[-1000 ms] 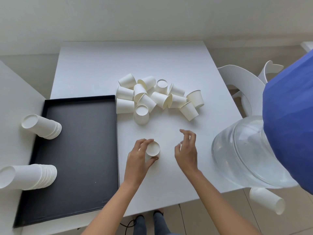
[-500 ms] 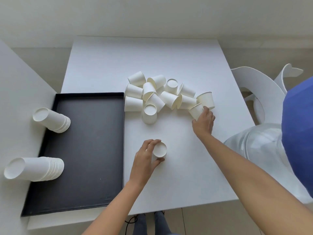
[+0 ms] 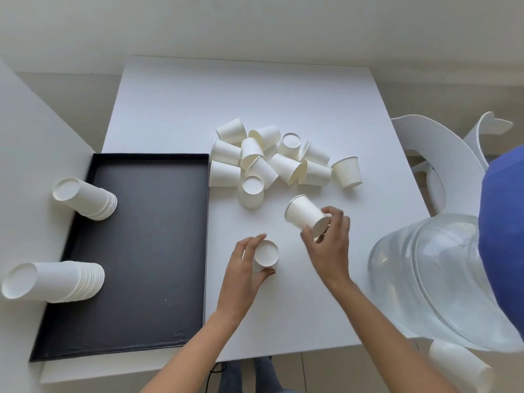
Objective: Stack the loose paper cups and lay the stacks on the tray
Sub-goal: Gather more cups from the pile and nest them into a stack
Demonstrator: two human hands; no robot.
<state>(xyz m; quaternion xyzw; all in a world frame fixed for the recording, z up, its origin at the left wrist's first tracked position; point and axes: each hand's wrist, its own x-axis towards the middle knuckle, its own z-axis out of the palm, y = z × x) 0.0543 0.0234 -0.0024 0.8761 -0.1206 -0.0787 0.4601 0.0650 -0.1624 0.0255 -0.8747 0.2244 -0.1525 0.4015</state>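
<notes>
A pile of several loose white paper cups lies on the white table. My left hand grips an upside-down cup standing on the table near the front. My right hand holds a second cup in the air by its base, tilted with its mouth toward the upper left, just right of and above the left hand's cup. On the black tray at the left lie two stacks of cups, one at the far left edge and a longer one nearer me.
A large clear water bottle stands at the table's right front corner, with a blue cloth over it. A white chair is at the right. One cup lies on the floor, lower right.
My right hand took a cup from the pile's right end and brought it back toward my left hand. The left hand kept hold of its upside-down cup.
</notes>
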